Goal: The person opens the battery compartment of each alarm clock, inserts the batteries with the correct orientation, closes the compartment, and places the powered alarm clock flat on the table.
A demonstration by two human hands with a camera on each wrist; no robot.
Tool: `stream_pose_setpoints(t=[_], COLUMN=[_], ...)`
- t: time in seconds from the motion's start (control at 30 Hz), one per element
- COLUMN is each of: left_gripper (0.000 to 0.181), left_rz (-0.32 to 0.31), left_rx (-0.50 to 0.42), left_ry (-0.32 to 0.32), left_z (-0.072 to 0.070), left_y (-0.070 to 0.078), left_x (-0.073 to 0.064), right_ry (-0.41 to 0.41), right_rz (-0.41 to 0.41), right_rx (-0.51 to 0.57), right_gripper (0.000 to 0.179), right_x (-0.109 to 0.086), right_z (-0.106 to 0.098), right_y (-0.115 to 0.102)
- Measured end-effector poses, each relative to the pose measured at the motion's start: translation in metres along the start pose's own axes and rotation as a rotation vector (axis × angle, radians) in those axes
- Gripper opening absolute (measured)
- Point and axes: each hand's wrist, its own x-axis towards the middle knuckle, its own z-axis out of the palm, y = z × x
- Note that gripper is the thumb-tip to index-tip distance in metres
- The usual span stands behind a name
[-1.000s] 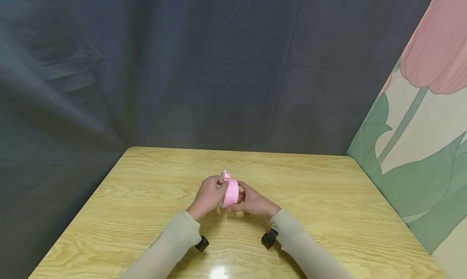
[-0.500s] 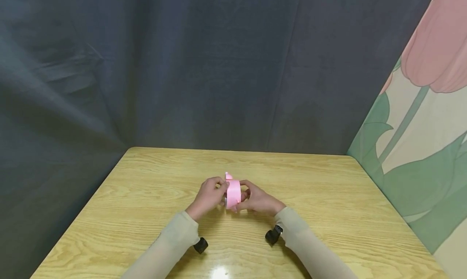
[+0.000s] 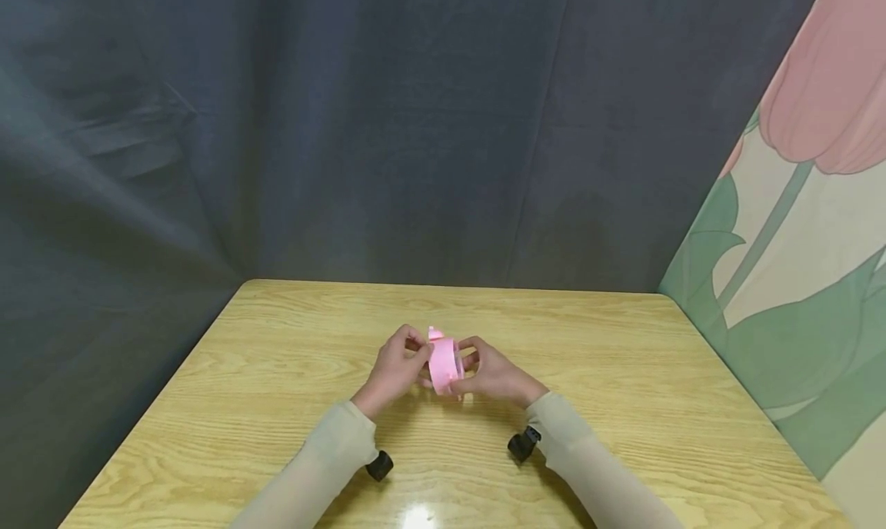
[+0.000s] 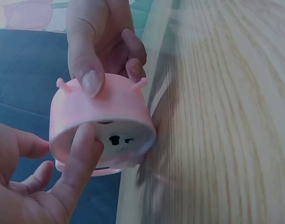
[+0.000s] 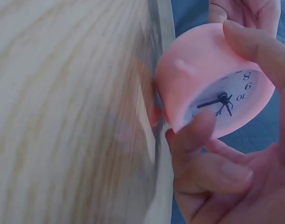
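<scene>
Both hands hold a small pink alarm clock (image 3: 441, 366) on its side over the middle of the table. From the left, my left hand (image 3: 393, 369) grips it, its thumb (image 4: 81, 151) against the pale back (image 4: 128, 151) beside small dark controls. My right hand (image 3: 498, 377) pinches the rim from the other side, thumb on the pink casing in the left wrist view. The right wrist view shows the white dial (image 5: 240, 88) with black numerals and hands; a right fingertip covers part of it. Short pink feet stick out of the casing.
A wood-grain table (image 3: 588, 352) lies under the hands. Dark curtain (image 3: 415, 129) hangs behind and at the left; a tulip-painted wall (image 3: 782, 306) rises at the right. Black wrist cameras (image 3: 379, 465) hang below both sleeves.
The clock has shifted slightly right and turned, its dial side now showing a little at the right. My right hand has moved right with it; the left hand stays nearly in place.
</scene>
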Motion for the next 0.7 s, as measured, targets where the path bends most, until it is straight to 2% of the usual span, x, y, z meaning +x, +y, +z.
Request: stream_pose_setpoints(t=[0.17,0.33,0.53,0.7], left_gripper=[0.018,0.025,0.033,0.033], left_rz=[0.056,0.017,-0.019,-0.013], left_rx=[0.066,0.125,0.182,0.271], left_ry=[0.027,0.022,-0.005,0.0], left_z=[0.0,0.001,0.002,0.003], left_y=[-0.002,-0.006,-0.008,-0.01], left_x=[0.0,-0.001,-0.001,0.0], right_ry=[0.099,0.207,0.295,0.317], right_rz=[-0.044,-0.092,-0.086,-0.076], right_rx=[-0.107,-0.273,-0.497,-0.561], right_gripper=[0.087,0.099,0.104,0.106], right_x=[-0.001,-0.005,-0.009,-0.009], right_z=[0.003,0.011,0.017,0.021], right_y=[-0.002,-0.01,-0.02,-0.021])
